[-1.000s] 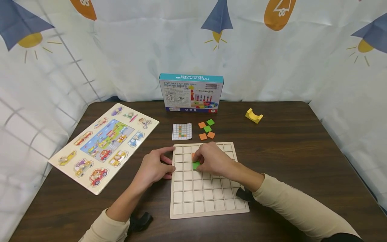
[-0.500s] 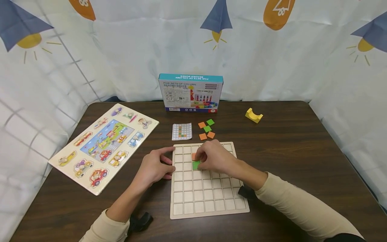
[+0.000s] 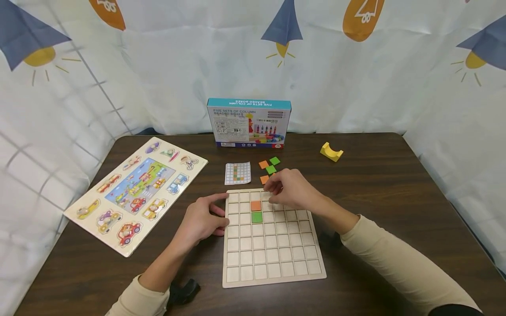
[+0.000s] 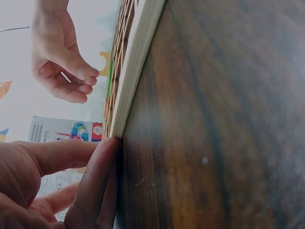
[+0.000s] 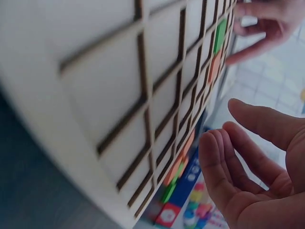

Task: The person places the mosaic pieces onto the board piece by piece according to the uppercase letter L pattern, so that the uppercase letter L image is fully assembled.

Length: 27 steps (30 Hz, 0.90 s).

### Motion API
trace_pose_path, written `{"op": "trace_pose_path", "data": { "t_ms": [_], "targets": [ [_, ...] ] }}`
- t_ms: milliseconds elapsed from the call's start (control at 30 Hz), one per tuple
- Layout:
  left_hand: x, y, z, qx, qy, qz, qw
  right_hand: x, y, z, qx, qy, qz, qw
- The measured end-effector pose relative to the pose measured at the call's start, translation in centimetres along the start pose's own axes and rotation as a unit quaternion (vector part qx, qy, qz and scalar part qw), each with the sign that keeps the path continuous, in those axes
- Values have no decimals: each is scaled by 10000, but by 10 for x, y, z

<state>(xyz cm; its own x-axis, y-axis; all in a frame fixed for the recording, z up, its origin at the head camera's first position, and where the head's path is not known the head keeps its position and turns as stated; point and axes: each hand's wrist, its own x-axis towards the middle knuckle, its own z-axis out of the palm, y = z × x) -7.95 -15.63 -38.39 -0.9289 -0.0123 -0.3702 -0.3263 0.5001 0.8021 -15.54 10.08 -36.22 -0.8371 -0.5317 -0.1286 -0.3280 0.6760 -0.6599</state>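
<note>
A wooden grid board point(image 3: 272, 245) lies flat on the table. An orange square tile point(image 3: 256, 206) and a green square tile point(image 3: 257, 217) sit in its cells, one directly in front of the other. My left hand point(image 3: 203, 218) rests against the board's left edge, and a fingertip touches its side in the left wrist view. Above the board's far part hovers my right hand point(image 3: 294, 191), apart from the board. Its fingers point(image 5: 214, 162) are loosely bent with nothing between them. Beyond the board lie several loose tiles, including a green tile point(image 3: 271, 169) and an orange tile point(image 3: 263, 164), one partly hidden by my right hand.
A printed grid card point(image 3: 238, 173) with a coloured L-shaped pattern lies behind the board. Left of it is a wooden picture puzzle point(image 3: 136, 193). A toy box point(image 3: 249, 123) stands at the back. A yellow arched block point(image 3: 331, 152) sits at the far right.
My right hand has let go of the tiles in the grid and moved away, rightward and toward the loose tiles. The left hand stays at the board's edge.
</note>
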Motion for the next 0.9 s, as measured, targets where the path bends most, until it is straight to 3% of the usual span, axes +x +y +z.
{"op": "trace_pose_path", "data": {
  "t_ms": [333, 900],
  "targets": [
    [0, -1, 1, 21, 21, 4, 10000, 12, 20, -20, -32, 278, 345, 9990],
    [0, -2, 1, -129, 46, 49, 9999, 34, 35, -24, -347, 425, 661, 9963]
  ]
}}
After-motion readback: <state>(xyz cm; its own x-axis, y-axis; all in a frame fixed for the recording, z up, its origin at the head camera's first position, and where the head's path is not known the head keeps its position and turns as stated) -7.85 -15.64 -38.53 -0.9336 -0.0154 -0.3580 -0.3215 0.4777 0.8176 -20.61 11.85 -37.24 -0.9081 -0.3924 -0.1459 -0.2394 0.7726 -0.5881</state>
